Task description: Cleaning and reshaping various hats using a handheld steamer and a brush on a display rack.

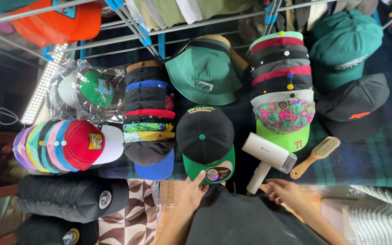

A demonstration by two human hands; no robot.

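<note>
I see my left hand [190,191] with fingertips touching the green brim of the black cap [206,141] at the table edge, my right hand [286,190] loosely open near the white steamer [267,156], whose handle a careless nudge could tip off.

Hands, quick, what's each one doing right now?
Left hand: open, fingertips touching the green brim of the black cap.
Right hand: holding nothing, loosely curled near the steamer handle.
</note>
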